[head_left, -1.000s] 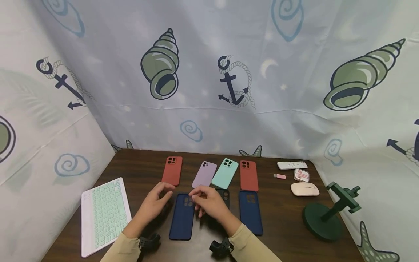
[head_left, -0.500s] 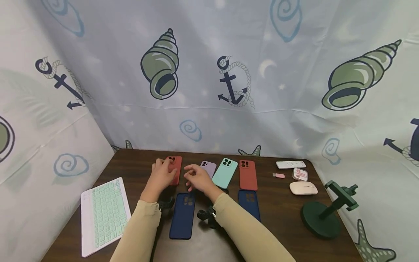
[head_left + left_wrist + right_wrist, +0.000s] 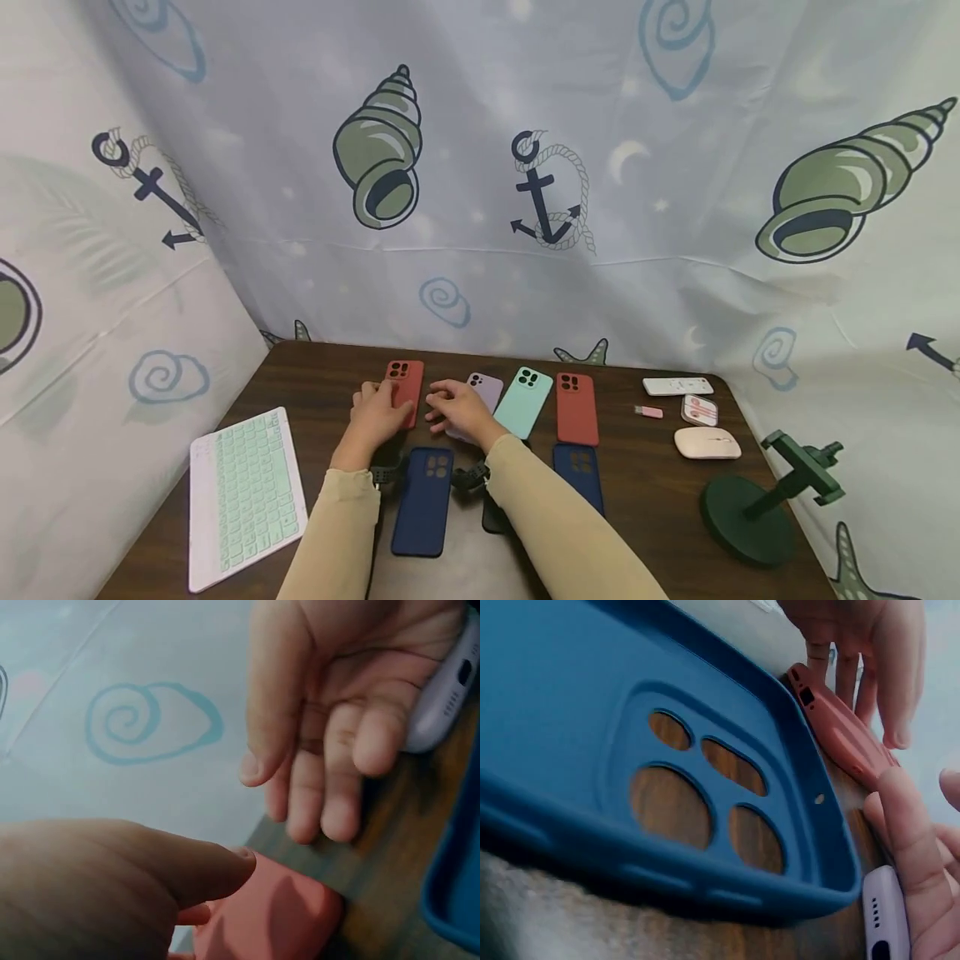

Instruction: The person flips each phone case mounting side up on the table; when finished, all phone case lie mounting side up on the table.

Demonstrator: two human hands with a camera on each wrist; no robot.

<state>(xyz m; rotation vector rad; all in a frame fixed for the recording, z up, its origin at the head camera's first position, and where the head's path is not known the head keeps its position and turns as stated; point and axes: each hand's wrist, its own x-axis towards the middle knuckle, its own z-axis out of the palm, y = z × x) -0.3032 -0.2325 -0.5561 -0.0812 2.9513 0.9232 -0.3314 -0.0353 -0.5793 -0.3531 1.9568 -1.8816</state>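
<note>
My left hand (image 3: 378,412) is over the left red phone case (image 3: 408,383), fingers at its left side and thumb near its right edge. In the left wrist view the thumb (image 3: 202,870) reaches over this case (image 3: 277,915) and shadows fall on it. My right hand (image 3: 459,408) hovers with loosely bent fingers, holding nothing, and partly covers the lilac phone case (image 3: 486,387). Just in front of the hands lies a dark blue phone case (image 3: 422,508), its camera cutouts (image 3: 649,727) large in the right wrist view.
A mint case (image 3: 525,400), a second red case (image 3: 577,408) and another blue case (image 3: 577,471) lie to the right. A black case (image 3: 493,518) is partly under the right forearm. The keyboard (image 3: 247,500) stands left; a mouse (image 3: 707,443) and green stand (image 3: 750,517) right.
Both hands have moved forward from around the near blue case. The left has come over the left red case, the right beside the lilac case. The cases have stayed in place.
</note>
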